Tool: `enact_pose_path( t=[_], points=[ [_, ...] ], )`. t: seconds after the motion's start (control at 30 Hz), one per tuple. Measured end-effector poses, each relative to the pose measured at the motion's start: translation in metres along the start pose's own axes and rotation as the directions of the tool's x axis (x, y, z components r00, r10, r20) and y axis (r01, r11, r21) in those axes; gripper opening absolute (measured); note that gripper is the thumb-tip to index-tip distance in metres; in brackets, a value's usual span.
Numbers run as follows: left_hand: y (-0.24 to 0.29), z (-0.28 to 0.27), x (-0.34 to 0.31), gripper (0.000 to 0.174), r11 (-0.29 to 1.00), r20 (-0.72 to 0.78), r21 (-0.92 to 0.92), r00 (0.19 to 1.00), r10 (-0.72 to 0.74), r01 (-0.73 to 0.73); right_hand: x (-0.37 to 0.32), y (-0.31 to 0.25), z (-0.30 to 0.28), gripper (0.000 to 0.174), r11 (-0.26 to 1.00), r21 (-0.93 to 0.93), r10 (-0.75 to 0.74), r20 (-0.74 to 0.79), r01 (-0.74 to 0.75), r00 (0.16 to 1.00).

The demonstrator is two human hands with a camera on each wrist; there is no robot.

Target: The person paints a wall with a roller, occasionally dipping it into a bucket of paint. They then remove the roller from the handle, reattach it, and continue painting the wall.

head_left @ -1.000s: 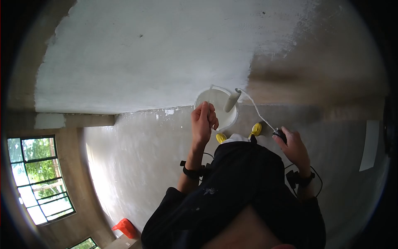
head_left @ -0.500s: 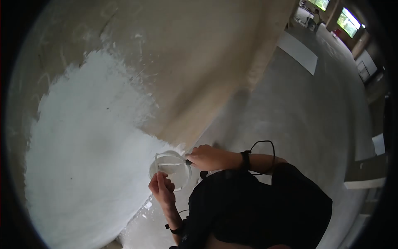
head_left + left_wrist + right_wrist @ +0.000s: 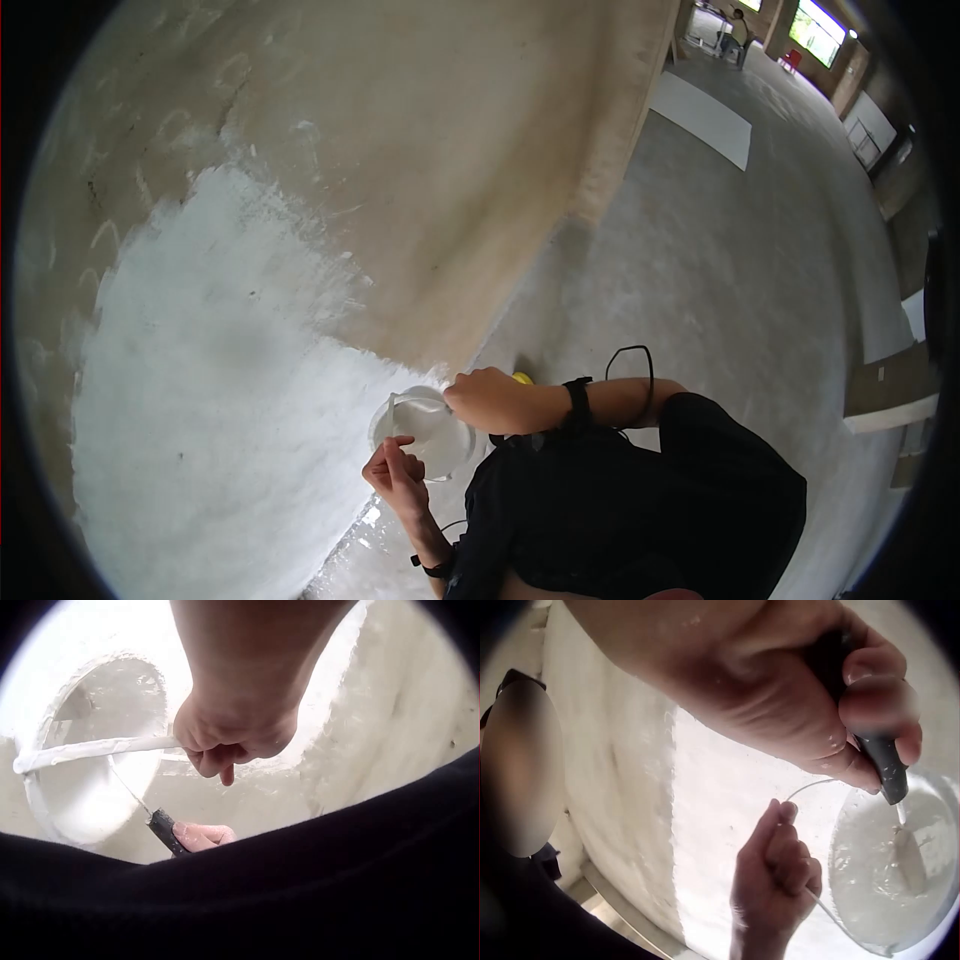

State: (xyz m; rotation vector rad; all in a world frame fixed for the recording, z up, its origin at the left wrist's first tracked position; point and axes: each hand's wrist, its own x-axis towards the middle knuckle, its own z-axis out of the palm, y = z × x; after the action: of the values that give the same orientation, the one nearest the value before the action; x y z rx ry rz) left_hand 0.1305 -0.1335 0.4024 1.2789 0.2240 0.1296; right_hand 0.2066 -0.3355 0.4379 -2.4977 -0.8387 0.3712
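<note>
As the whitened wall (image 3: 220, 380) rises beside the bucket (image 3: 131, 694), the right hand (image 3: 492, 399) curls its fingers round the roller (image 3: 909, 862), whose long axis slants down leftward, head inside; the left hand (image 3: 398, 478) has fingers wrapped round the bail (image 3: 101, 752).

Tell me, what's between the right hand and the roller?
The lower end of the black handle, poking out past the fingers of the right hand, then a short pale rod down to the roller. The right wrist view shows it.
</note>
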Motion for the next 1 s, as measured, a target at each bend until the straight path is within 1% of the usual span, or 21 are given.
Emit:
enact_pose_path(
  t=[0.1, 0.13, 0.2, 0.23, 0.27, 0.3, 0.33, 0.4, 0.43, 0.5, 0.53, 0.57, 0.6, 0.63, 0.67, 0.7, 0.77, 0.8, 0.9, 0.93, 1.0],
  points=[
    [-0.006, 0.005, -0.005, 0.032, 1.000, -0.058, 0.016, 0.998, -0.013, 0.014, -0.017, -0.019, -0.027, 0.014, 0.998, -0.059, 0.031, 0.021, -0.030, 0.999],
    [-0.004, 0.012, -0.009, 0.031, 0.999, -0.074, 0.041, 0.997, -0.006, 0.009, -0.016, -0.022, -0.028, 0.014, 0.998, -0.055, -0.011, 0.042, 0.013, 0.999],
    [0.004, 0.020, -0.011, 0.031, 0.994, -0.053, 0.103, 0.998, 0.042, -0.036, -0.013, -0.025, -0.026, 0.015, 0.992, -0.125, -0.004, 0.044, 0.009, 0.999],
    [0.007, 0.020, -0.007, 0.032, 0.989, -0.031, 0.126, 0.997, 0.075, -0.071, -0.008, -0.021, -0.023, 0.015, 0.992, -0.117, -0.046, 0.068, 0.054, 0.997],
    [0.008, 0.019, -0.004, 0.032, 0.988, -0.076, 0.132, 0.993, 0.085, -0.074, -0.002, -0.015, -0.018, 0.019, 0.997, -0.050, -0.055, 0.029, 0.057, 0.998],
    [0.009, 0.016, -0.001, 0.032, 0.990, -0.071, 0.113, 0.993, 0.097, -0.089, 0.001, -0.012, -0.015, 0.023, 0.998, 0.019, -0.060, -0.007, 0.060, 0.998],
    [0.012, 0.014, -0.001, 0.033, 0.990, -0.068, 0.096, 0.991, 0.115, -0.108, -0.001, -0.015, -0.019, 0.023, 0.994, 0.022, -0.105, 0.017, 0.105, 0.994],
    [0.020, 0.013, 0.001, 0.033, 0.987, -0.150, 0.099, 0.979, 0.138, -0.124, -0.003, -0.022, -0.036, 0.030, 0.920, 0.362, -0.137, -0.059, 0.149, 0.989],
    [0.021, 0.011, -0.001, 0.033, 0.987, -0.184, 0.099, 0.973, 0.139, -0.123, -0.003, -0.025, -0.042, 0.030, 0.916, 0.361, -0.176, -0.032, 0.176, 0.984],
    [0.020, 0.006, -0.003, 0.034, 0.991, -0.224, 0.050, 0.965, 0.133, -0.125, -0.004, -0.030, -0.051, 0.033, 0.790, 0.612, 0.022, 0.037, -0.040, 0.999],
    [0.021, 0.007, -0.004, 0.033, 0.991, -0.232, 0.045, 0.964, 0.132, -0.125, -0.004, -0.029, -0.045, 0.030, 0.755, 0.655, 0.024, -0.047, 0.013, 0.999],
    [0.022, 0.007, -0.004, 0.033, 0.991, -0.241, 0.040, 0.961, 0.133, -0.127, -0.002, -0.028, -0.039, 0.030, 0.759, 0.651, -0.004, -0.033, 0.024, 0.999],
    [0.025, 0.008, -0.004, 0.033, 0.990, -0.276, 0.040, 0.951, 0.141, -0.135, -0.001, -0.028, -0.033, 0.030, 0.718, 0.694, 0.027, -0.111, 0.058, 0.993],
    [0.028, 0.008, -0.004, 0.033, 0.994, -0.259, -0.005, 0.961, 0.101, -0.106, 0.000, -0.031, -0.026, 0.030, 0.670, 0.737, 0.065, -0.177, 0.088, 0.982],
    [0.028, 0.006, -0.004, 0.033, 0.996, -0.245, -0.048, 0.968, 0.060, -0.074, 0.001, -0.033, -0.021, 0.027, 0.653, 0.756, 0.101, -0.150, 0.048, 0.984],
    [0.023, 0.003, -0.003, 0.032, 0.993, -0.226, -0.086, 0.973, 0.056, -0.078, 0.003, -0.037, -0.018, 0.025, 0.768, 0.623, 0.052, -0.294, 0.150, 0.954],
    [0.020, 0.002, -0.004, 0.033, 0.994, -0.209, -0.080, 0.976, 0.055, -0.073, 0.007, -0.036, -0.009, 0.023, 0.775, 0.620, 0.080, -0.286, 0.120, 0.955],
    [0.021, 0.001, -0.006, 0.033, 0.994, -0.223, -0.076, 0.973, 0.055, -0.074, 0.008, -0.041, -0.008, 0.021, 0.772, 0.609, 0.066, -0.360, 0.181, 0.931],
    [0.020, -0.003, -0.002, 0.032, 0.995, -0.275, -0.074, 0.960, 0.047, -0.070, 0.011, -0.032, -0.005, 0.028, 0.864, 0.350, -0.167, -0.477, 0.361, 0.863],
    [0.018, -0.005, 0.000, 0.032, 0.991, -0.314, -0.118, 0.949, 0.029, -0.070, 0.007, -0.034, -0.006, 0.034, 0.895, 0.284, -0.184, -0.467, 0.343, 0.865],
    [0.013, -0.009, 0.003, 0.032, 0.969, -0.349, -0.225, 0.937, 0.016, -0.101, -0.002, -0.045, -0.022, 0.034, 0.915, 0.180, -0.233, -0.496, 0.362, 0.836]
  ],
)
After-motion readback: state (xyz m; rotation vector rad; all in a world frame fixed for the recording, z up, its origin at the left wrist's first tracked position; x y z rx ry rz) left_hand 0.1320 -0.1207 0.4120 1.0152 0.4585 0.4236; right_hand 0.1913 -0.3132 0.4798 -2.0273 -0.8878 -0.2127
